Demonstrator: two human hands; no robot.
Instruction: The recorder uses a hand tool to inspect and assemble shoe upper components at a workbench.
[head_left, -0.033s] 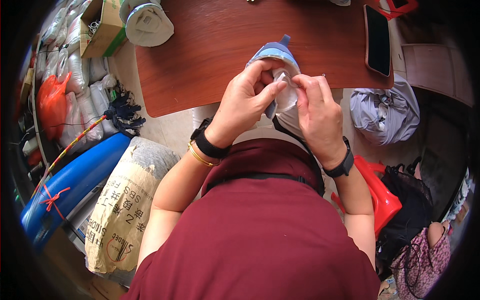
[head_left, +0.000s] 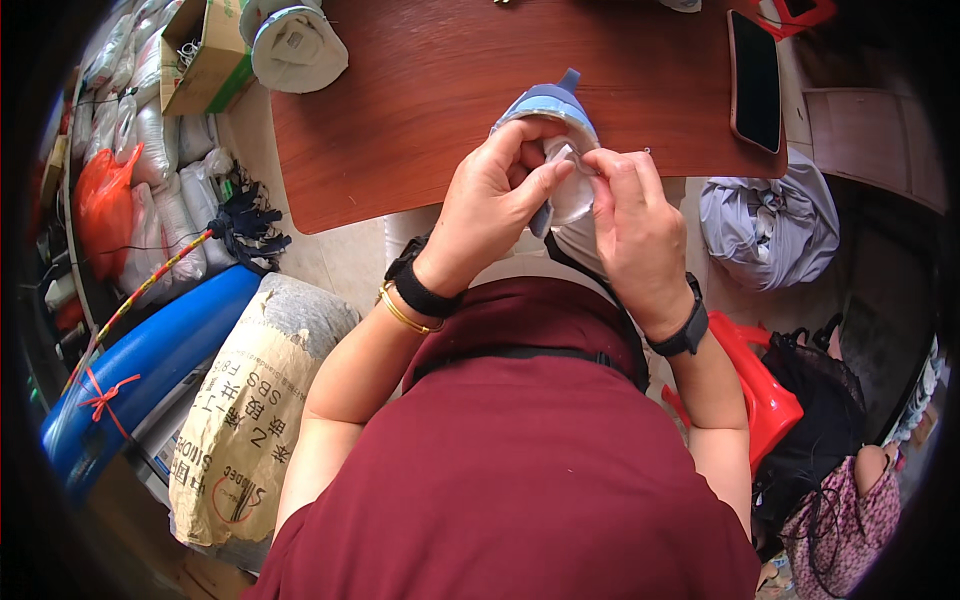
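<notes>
A blue shoe upper [head_left: 548, 103] with a pull tab at its tip hangs over the near edge of the table. My left hand [head_left: 488, 205] is closed round its side, thumb resting on the white lining [head_left: 571, 200]. My right hand [head_left: 642, 230] pinches the edge of that white material from the other side, with its fingertips close to the left thumb. Part of the shoe upper is hidden behind my fingers. More pale shoe uppers [head_left: 300, 52] lie together at the table's far left corner.
A phone [head_left: 755, 80] lies on the right of the brown table [head_left: 420, 70]. Below the table's right corner is a grey cloth bundle [head_left: 770, 225]. A red plastic stool [head_left: 755, 390] stands by my right arm; a cardboard box [head_left: 210, 60] and a blue cylinder [head_left: 150, 370] are at left.
</notes>
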